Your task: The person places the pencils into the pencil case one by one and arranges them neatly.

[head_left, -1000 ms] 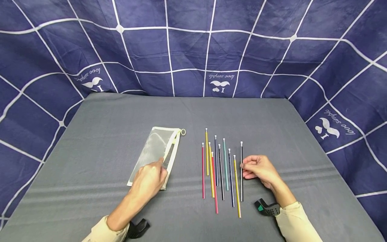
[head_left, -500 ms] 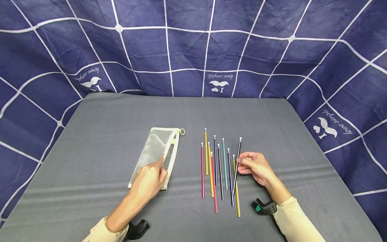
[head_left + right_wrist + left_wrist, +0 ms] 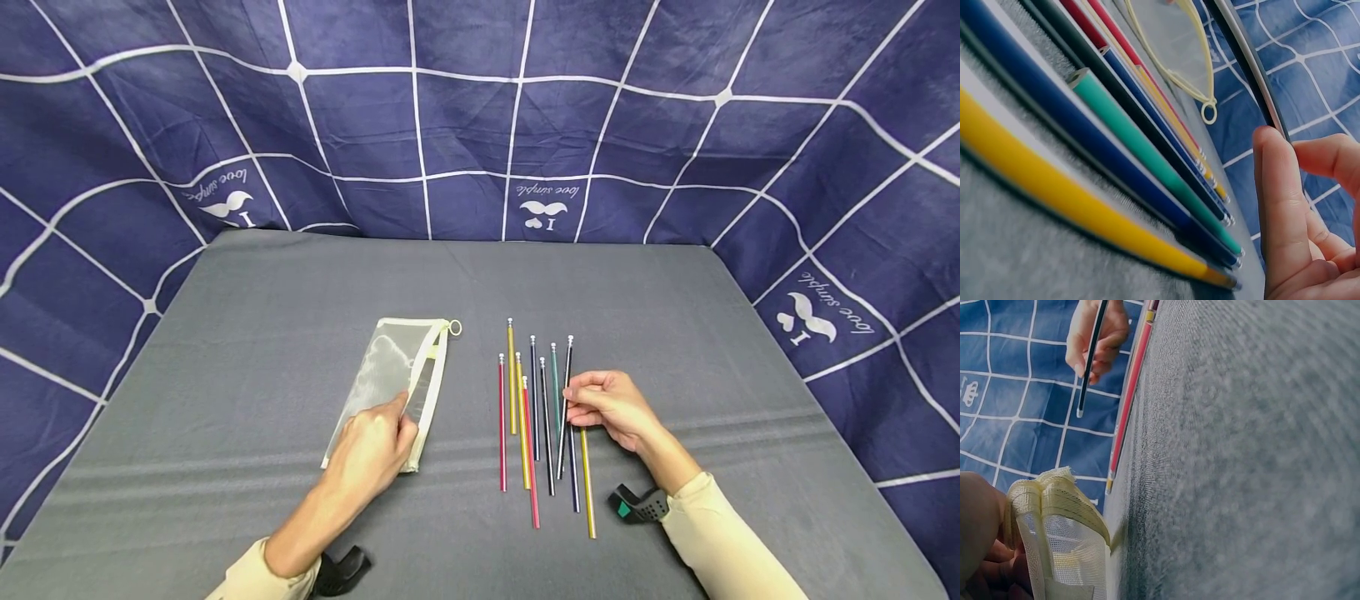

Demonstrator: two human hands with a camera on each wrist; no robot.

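My left hand is at the mesh zip pouch, its index finger along the edge of the unzipped mouth. In the left wrist view, the pale yellow zip bands stand raised beside its fingers, and the mouth gapes. Above the row of pencils, my right hand pinches a black pencil between thumb and forefinger, eraser end pointing away. Below it a teal pencil, a dark blue pencil and a yellow pencil lie on the cloth.
More pencils lie roughly parallel between the hands, including a red pencil nearest the pouch. Grey cloth covers the table. A blue gridded curtain hangs behind and at both sides. Each wrist wears a black camera mount.
My right hand has lifted the black pencil from the right end of the row and carried it left over the other pencils. My left hand has hardly moved at the pouch.
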